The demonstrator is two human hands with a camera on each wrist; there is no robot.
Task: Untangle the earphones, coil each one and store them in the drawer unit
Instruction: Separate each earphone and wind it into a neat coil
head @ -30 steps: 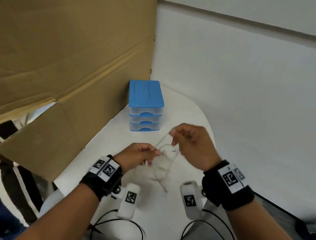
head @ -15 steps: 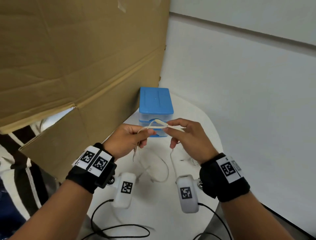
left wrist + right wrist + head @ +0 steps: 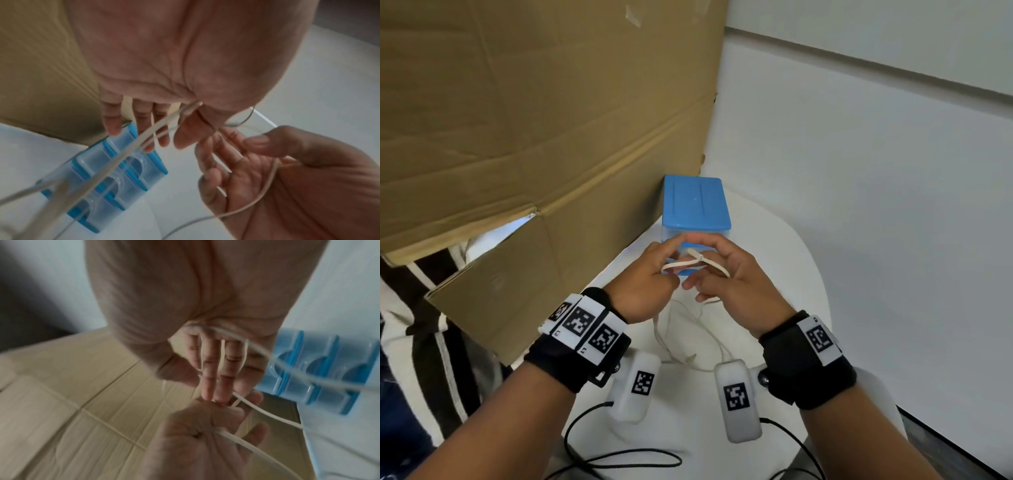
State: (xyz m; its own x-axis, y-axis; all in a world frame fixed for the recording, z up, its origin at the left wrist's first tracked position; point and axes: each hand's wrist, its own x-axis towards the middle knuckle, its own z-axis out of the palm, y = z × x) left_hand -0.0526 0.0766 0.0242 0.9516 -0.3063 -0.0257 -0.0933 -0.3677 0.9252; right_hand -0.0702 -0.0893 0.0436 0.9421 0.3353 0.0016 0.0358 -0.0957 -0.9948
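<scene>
A white earphone cable (image 3: 690,262) stretches between my two hands, held up in front of the blue-topped drawer unit (image 3: 695,202). My left hand (image 3: 654,274) pinches the cable; the right wrist view shows that left hand (image 3: 205,426) gripping it from below. My right hand (image 3: 722,277) has loops of cable (image 3: 223,352) wound over its outstretched fingers (image 3: 207,378). The rest of the cable (image 3: 688,342) hangs down in slack loops to the table. In the left wrist view the cable (image 3: 131,151) runs across the three shut clear drawers (image 3: 115,178).
A tall cardboard wall (image 3: 517,137) stands close on the left, a white wall on the right. The drawer unit sits at the back of the white round table (image 3: 791,274). Two white tagged devices (image 3: 635,387) (image 3: 739,401) with black leads (image 3: 619,459) lie near the front edge.
Both hands have lifted the cable off the table and moved it up in front of the drawer unit. The cable now wraps over the right hand's fingers.
</scene>
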